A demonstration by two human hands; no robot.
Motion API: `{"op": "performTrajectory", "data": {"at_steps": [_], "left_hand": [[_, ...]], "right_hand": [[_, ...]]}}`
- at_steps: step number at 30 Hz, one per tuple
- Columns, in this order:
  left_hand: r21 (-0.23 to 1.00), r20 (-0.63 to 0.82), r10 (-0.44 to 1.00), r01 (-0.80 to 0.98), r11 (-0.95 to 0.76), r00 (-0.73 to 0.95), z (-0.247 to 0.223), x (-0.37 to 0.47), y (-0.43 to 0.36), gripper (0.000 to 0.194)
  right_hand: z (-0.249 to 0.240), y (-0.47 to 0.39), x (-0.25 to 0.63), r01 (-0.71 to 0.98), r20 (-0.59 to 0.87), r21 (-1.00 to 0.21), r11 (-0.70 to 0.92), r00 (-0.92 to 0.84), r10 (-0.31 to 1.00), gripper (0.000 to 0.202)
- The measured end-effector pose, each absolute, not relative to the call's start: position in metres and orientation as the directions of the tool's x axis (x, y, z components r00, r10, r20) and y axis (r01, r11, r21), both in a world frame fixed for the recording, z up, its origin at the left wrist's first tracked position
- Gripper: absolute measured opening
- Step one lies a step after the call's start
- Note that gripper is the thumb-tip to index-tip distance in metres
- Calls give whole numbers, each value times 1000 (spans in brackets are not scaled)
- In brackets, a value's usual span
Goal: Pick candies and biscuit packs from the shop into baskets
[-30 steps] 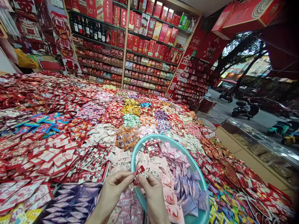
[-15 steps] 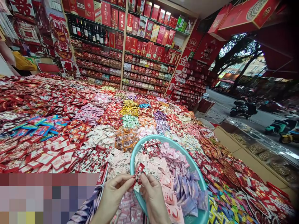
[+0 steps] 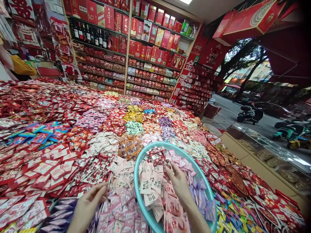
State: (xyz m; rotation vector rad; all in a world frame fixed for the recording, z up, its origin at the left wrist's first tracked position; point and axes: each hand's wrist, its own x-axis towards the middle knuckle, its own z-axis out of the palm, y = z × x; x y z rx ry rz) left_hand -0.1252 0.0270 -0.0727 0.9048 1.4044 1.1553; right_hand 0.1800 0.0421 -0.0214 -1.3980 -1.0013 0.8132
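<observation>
My right hand (image 3: pixel 178 183) reaches into a turquoise plastic basket (image 3: pixel 136 191), thumb and fingers closed on a small red candy packet (image 3: pixel 167 163). Just behind its fingertips lies a group of similar dark red packets (image 3: pixel 156 153). Also in the basket are white-pink packets with black characters (image 3: pixel 152 186), larger pink packets (image 3: pixel 173 207), pale pink ones (image 3: pixel 179 160) and shiny lilac ones (image 3: pixel 201 197). To the left of the basket, my left hand (image 3: pixel 88 205) hovers with loosely bent fingers apart, holding nothing, above pink packets (image 3: pixel 121 207).
Heaps of wrapped candy (image 3: pixel 58 161) cover the wide display around the basket. Shelves (image 3: pixel 127 48) with red boxes and bottles stand at the back. At right is a case with clear lids (image 3: pixel 267 152); scooters (image 3: pixel 250 115) stand outside. Part of a person shows at far left.
Both hands were together over the basket's left rim, holding the red packet. My left hand has let go and moved left; my right has carried the packet deeper into the basket.
</observation>
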Motion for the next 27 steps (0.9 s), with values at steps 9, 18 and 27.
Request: {"op": "performTrajectory", "data": {"at_steps": [9,18,27], "left_hand": [[940,-340,880,-79,333,-332,-104,-197,35,38],[933,-360,871,-108,344,-333,-113,-224,54,45],[936,-246,757,54,348,-605,-55,-271,88,19]], "right_hand": [[-27,92,170,713,293,-672,201,7,956,24],[-37,101,146,869,322,-460,181,-26,946,10],[-34,83,159,874,363,-449,188,-14,932,18]]}}
